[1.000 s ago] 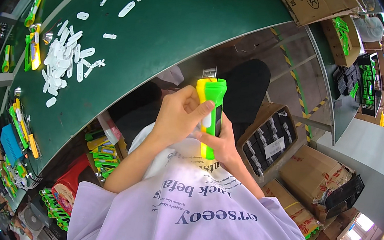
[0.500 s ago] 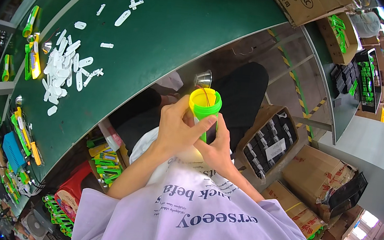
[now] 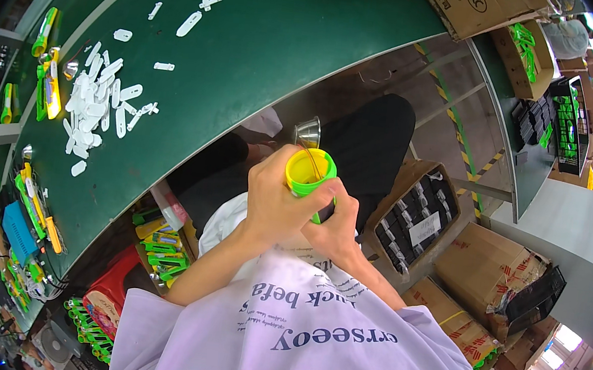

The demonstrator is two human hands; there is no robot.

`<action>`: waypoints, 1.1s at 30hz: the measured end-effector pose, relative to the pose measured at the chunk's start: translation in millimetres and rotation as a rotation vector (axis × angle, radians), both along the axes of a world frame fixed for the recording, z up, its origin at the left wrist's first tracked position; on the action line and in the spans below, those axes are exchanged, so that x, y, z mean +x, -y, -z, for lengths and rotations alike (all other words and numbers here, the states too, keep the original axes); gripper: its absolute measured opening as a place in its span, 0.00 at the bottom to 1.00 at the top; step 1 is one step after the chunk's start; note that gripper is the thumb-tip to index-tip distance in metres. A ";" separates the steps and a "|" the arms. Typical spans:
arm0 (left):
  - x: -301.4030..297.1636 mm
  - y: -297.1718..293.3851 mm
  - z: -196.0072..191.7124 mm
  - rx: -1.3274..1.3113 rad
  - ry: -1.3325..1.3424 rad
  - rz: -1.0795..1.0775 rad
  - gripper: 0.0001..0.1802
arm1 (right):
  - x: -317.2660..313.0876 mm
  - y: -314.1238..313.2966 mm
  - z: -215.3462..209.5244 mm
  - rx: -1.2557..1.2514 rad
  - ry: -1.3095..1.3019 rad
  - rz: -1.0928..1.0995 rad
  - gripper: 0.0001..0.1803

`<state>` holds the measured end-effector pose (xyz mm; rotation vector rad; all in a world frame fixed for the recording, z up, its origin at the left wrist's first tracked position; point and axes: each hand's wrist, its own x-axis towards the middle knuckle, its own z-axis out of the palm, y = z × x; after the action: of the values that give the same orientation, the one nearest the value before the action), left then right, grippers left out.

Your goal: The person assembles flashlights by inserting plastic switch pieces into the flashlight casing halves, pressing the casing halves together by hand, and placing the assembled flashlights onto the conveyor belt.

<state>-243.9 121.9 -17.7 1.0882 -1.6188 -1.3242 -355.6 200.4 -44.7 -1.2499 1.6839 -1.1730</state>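
Observation:
Over my lap I hold a yellow and green flashlight housing (image 3: 316, 185), its wide round end open and facing up. My left hand (image 3: 271, 195) wraps round its left side. My right hand (image 3: 338, 223) is closed on the lower right side, with the thumb below the rim. Thin wires run out of the open end to a shiny silver reflector cup (image 3: 308, 131), which hangs just beyond the rim. The lower part of the housing is mostly hidden by my fingers.
A pile of white plastic pieces (image 3: 89, 107) lies on the green table (image 3: 256, 27). Finished-looking yellow-green flashlights (image 3: 50, 87) line its left side. To my right stand a carton of black parts (image 3: 410, 216) and brown cartons (image 3: 484, 268). A red stool (image 3: 109, 288) is at lower left.
The housing has tilted so that its open end faces me more and shows more of the yellow inside. The reflector cup has shifted slightly left and down.

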 end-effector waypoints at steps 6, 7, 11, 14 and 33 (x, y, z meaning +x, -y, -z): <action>3.4 3.5 22.5 0.037 -0.197 0.120 0.31 | -1.1 2.1 -5.9 0.117 0.410 -0.078 0.24; 3.7 2.9 25.3 0.032 -0.193 0.116 0.31 | -1.0 2.6 -8.6 0.113 0.413 -0.083 0.24; 5.7 3.8 31.9 0.282 -0.350 0.123 0.28 | -0.6 1.5 -8.3 0.367 0.783 -0.069 0.26; 8.2 8.8 34.8 0.342 -0.305 0.115 0.26 | -2.1 3.0 -10.3 0.401 0.893 -0.086 0.25; 4.3 17.5 -21.4 0.029 0.356 0.087 0.24 | 4.4 1.3 -17.8 0.240 0.206 -0.047 0.22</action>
<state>-239.6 104.4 3.7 1.3430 -1.9274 -1.2642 -351.3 199.1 -26.9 -0.9809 1.5799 -1.0010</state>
